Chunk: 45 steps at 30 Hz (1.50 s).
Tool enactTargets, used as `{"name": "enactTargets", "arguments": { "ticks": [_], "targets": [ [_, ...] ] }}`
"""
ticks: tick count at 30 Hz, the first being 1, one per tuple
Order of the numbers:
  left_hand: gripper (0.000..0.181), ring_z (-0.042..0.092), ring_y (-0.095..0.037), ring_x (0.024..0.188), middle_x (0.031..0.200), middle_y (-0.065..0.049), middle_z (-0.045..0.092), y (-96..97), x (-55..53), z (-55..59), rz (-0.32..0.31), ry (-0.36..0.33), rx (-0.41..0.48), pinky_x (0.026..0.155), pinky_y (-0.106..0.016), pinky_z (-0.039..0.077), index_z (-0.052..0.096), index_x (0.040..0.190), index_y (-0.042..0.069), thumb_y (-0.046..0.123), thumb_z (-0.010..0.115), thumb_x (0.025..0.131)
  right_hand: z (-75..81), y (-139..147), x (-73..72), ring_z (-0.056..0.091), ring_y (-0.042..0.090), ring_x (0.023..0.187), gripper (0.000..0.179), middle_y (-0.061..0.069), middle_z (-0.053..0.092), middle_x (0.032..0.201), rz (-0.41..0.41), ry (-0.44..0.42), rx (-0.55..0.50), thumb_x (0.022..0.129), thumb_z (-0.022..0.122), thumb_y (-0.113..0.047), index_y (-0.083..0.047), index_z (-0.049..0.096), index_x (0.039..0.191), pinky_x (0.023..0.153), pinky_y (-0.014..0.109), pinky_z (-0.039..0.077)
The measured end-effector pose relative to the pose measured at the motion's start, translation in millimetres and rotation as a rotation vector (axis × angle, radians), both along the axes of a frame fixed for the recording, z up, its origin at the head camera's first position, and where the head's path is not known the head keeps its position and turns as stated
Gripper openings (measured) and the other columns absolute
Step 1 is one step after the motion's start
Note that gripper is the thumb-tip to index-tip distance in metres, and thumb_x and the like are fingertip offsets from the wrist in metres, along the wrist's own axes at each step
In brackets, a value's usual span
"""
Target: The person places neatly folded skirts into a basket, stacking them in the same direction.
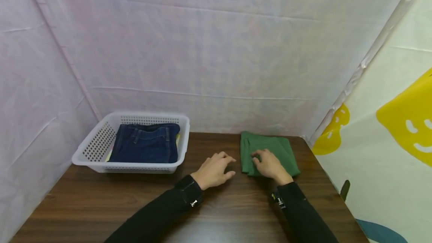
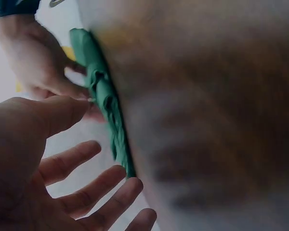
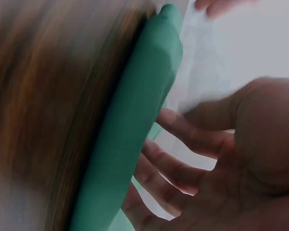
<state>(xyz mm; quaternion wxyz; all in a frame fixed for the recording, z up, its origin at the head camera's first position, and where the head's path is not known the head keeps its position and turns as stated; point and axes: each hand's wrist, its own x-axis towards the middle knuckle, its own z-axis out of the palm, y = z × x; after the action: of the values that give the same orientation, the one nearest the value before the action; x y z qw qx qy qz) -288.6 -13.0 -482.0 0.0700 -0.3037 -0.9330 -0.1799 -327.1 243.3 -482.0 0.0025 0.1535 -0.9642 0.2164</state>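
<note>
A folded green cloth garment (image 1: pixel 273 147) lies flat near the back right of the table. Over its near part is my right hand (image 1: pixel 268 165), fingers bent loosely; in the right wrist view the fingertips (image 3: pixel 151 149) meet or hover at the green fabric (image 3: pixel 135 115), and no pinch shows. My left hand (image 1: pixel 214 170) hovers left of the garment with its fingers spread and nothing in them. In the left wrist view the left hand (image 2: pixel 72 163) is apart from the right hand (image 2: pixel 38 62), and the garment's folded edge (image 2: pixel 103 94) stands out beyond them.
A white plastic basket (image 1: pixel 81 156) stands at the back left of the brown wooden table (image 1: pixel 135 198). Folded blue jeans (image 1: pixel 145 145) lie in it on top of something yellowish. White fabric walls (image 1: pixel 216 48) rise behind and at both sides.
</note>
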Motion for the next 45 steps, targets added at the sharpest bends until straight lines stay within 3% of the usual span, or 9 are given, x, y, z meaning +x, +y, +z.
{"name": "enactTargets", "arguments": {
  "ticks": [6, 14, 20, 23, 25, 30, 34, 37, 45],
  "targets": [
    [0.053, 0.051, -0.031, 0.123, 0.143, -0.006, 0.049, 15.7, 1.7, -8.5, -0.036, -0.039, -0.039, 0.091, -0.059, 0.048, 0.056, 0.143, 0.020, 0.044, 0.067, 0.097, 5.3, -11, 12.7, 0.055, 0.040, 0.119, 0.042, 0.020, 0.059, 0.126, 0.029, -0.029, -0.052, 0.095, 0.043, 0.010, -0.004, 0.064, 0.128, 0.095, 0.055, 0.047],
    [0.045, 0.053, -0.025, 0.114, 0.137, 0.000, 0.055, 14.2, 10.0, -6.2, -0.072, -0.018, -0.105, 0.089, -0.055, 0.049, 0.064, 0.135, 0.024, 0.048, 0.066, 0.097, 7.9, -29, 31.5, 0.055, 0.035, 0.122, 0.034, 0.013, 0.062, 0.127, 0.072, -0.067, -0.100, 0.102, 0.045, 0.004, -0.006, 0.065, 0.127, 0.097, 0.052, 0.047],
    [0.045, 0.053, -0.023, 0.110, 0.130, 0.002, 0.056, 2.1, 18.6, 1.8, -0.083, -0.006, -0.107, 0.087, -0.053, 0.049, 0.065, 0.133, 0.026, 0.050, 0.068, 0.095, 9.0, -37, 39.4, 0.061, 0.029, 0.114, 0.032, 0.008, 0.065, 0.122, 0.092, -0.017, -0.103, 0.103, 0.047, 0.002, -0.008, 0.067, 0.126, 0.086, 0.044, 0.052],
    [0.045, 0.053, -0.022, 0.109, 0.128, 0.003, 0.056, -4.6, 25.5, 4.1, -0.096, -0.025, -0.108, 0.087, -0.051, 0.049, 0.065, 0.134, 0.028, 0.050, 0.068, 0.095, 9.9, -39, 44.4, 0.064, 0.022, 0.100, 0.029, 0.008, 0.066, 0.121, 0.130, -0.015, -0.099, 0.103, 0.049, 0.001, -0.007, 0.067, 0.125, 0.073, 0.037, 0.049],
    [0.045, 0.053, -0.021, 0.108, 0.127, 0.005, 0.056, -9.3, 31.1, 3.8, -0.108, -0.046, -0.111, 0.086, -0.049, 0.049, 0.065, 0.134, 0.029, 0.051, 0.068, 0.094, 10.7, -41, 48.2, 0.062, 0.016, 0.078, 0.028, 0.009, 0.066, 0.122, 0.165, -0.037, -0.084, 0.104, 0.050, -0.002, -0.007, 0.066, 0.126, 0.064, 0.032, 0.046],
    [0.045, 0.052, -0.020, 0.106, 0.125, 0.006, 0.055, -17.8, 40.6, 3.6, -0.137, -0.034, -0.097, 0.083, -0.046, 0.049, 0.065, 0.134, 0.030, 0.052, 0.067, 0.094, 15.0, -43, 55.9, 0.040, 0.013, 0.046, 0.026, 0.010, 0.066, 0.120, 0.195, -0.049, -0.073, 0.104, 0.053, -0.005, -0.007, 0.067, 0.126, 0.047, 0.027, 0.036],
    [0.046, 0.052, -0.020, 0.106, 0.127, 0.006, 0.055, -26.2, 47.1, 1.6, -0.150, -0.025, -0.083, 0.082, -0.049, 0.049, 0.064, 0.134, 0.030, 0.052, 0.067, 0.094, 15.2, -47, 59.5, 0.062, 0.018, 0.075, 0.023, 0.008, 0.067, 0.118, 0.208, -0.031, -0.077, 0.103, 0.057, -0.006, -0.008, 0.070, 0.121, 0.062, 0.031, 0.047],
    [0.045, 0.052, -0.021, 0.108, 0.128, 0.007, 0.054, -33.9, 55.8, -2.8, -0.151, -0.052, -0.079, 0.084, -0.054, 0.050, 0.064, 0.134, 0.032, 0.054, 0.067, 0.094, 10.0, -50, 62.2, 0.063, 0.024, 0.107, 0.022, 0.006, 0.067, 0.120, 0.238, -0.066, -0.083, 0.103, 0.058, -0.008, -0.009, 0.070, 0.122, 0.077, 0.038, 0.052],
    [0.046, 0.052, -0.017, 0.103, 0.125, 0.007, 0.054, -51.8, 68.6, 0.0, -0.152, -0.049, -0.077, 0.080, -0.050, 0.051, 0.063, 0.135, 0.034, 0.056, 0.064, 0.095, 12.3, -60, 64.3, 0.062, 0.023, 0.113, 0.025, 0.003, 0.066, 0.122, 0.315, -0.128, -0.114, 0.105, 0.057, -0.012, -0.011, 0.068, 0.126, 0.087, 0.042, 0.053]
  ]
}}
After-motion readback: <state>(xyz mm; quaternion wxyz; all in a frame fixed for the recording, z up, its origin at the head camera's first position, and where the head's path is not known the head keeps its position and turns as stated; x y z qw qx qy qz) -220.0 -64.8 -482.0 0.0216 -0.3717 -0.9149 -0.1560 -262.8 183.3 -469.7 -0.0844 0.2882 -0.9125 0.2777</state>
